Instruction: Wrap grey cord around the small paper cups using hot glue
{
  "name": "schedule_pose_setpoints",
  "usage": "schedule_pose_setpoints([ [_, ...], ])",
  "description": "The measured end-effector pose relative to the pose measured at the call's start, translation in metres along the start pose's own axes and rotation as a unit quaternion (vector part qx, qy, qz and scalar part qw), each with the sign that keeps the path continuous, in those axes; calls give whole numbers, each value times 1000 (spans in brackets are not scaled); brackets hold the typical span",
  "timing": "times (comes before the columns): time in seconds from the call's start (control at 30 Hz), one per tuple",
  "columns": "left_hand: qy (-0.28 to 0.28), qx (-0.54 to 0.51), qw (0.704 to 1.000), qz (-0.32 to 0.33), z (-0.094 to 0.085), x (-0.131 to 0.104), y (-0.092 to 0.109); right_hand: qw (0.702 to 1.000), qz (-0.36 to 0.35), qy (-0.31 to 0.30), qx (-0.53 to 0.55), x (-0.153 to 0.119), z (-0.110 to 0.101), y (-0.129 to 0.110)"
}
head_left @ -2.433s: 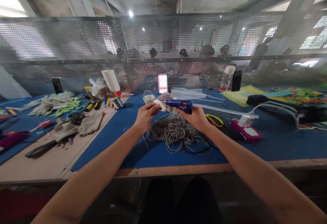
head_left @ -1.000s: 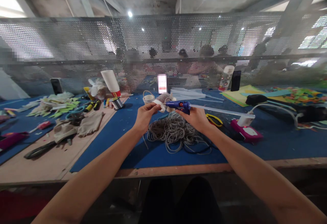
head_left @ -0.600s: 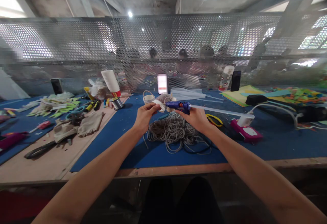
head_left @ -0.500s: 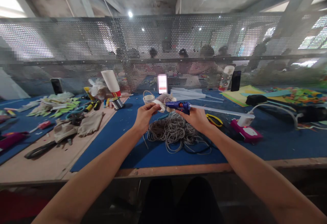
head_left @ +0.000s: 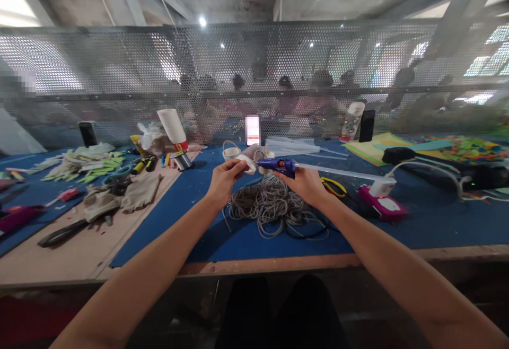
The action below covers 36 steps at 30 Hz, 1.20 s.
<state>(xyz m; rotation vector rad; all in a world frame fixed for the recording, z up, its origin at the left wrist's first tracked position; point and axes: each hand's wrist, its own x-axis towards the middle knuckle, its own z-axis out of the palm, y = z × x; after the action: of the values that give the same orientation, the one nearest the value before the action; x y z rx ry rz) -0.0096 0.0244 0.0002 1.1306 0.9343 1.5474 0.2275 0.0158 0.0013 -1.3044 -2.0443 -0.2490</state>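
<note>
My left hand (head_left: 223, 179) is closed, thumb and fingers pinching the white edge of a small cup-like piece wound with grey cord (head_left: 255, 153). In my right hand (head_left: 305, 182) is a blue hot glue gun (head_left: 278, 165), its nozzle pointing left and touching or nearly touching the piece. A long clear glue stick (head_left: 342, 172) sticks out of the gun's back end. Beneath both hands lies a loose heap of grey cord (head_left: 274, 206). Just behind my left hand stands a small white cup with a hoop handle (head_left: 231, 153).
Yellow-handled scissors (head_left: 333, 187) and a magenta power block with a white plug (head_left: 384, 204) lie to the right. Work gloves (head_left: 139, 192) and stacked paper cups (head_left: 172, 126) are on the left. Clear glue sticks (head_left: 294, 146) and a lit phone (head_left: 252, 130) stand before the mesh screen.
</note>
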Motion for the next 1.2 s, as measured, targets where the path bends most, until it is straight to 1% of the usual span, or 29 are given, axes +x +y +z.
schedule_pose_setpoints([
  [0.6, 4, -40, 999, -33, -2, 1, 3, 1000, -10, -4, 3, 1, 3, 5],
  [0.73, 7, -55, 997, -52, -2, 0, 6, 1000, 2, -10, 17, 2, 3, 5],
  [0.83, 5, -65, 995, -70, -1, 0, 5, 997, 35, -21, 67, 4, 5, 5],
  [0.93, -1, -53, 996, -69, -1, 0, 3, 982, 86, -37, 166, 7, 4, 7],
  [1.07, -12, -26, 998, -49, 0, -2, 2, 944, 139, -53, 294, 10, -3, 7],
  [1.13, -15, -19, 999, -40, 1, -3, 2, 925, 147, -58, 345, 12, -7, 6],
  [1.2, -17, -17, 999, -37, 2, -3, 3, 902, 140, -65, 402, 13, -10, 6],
])
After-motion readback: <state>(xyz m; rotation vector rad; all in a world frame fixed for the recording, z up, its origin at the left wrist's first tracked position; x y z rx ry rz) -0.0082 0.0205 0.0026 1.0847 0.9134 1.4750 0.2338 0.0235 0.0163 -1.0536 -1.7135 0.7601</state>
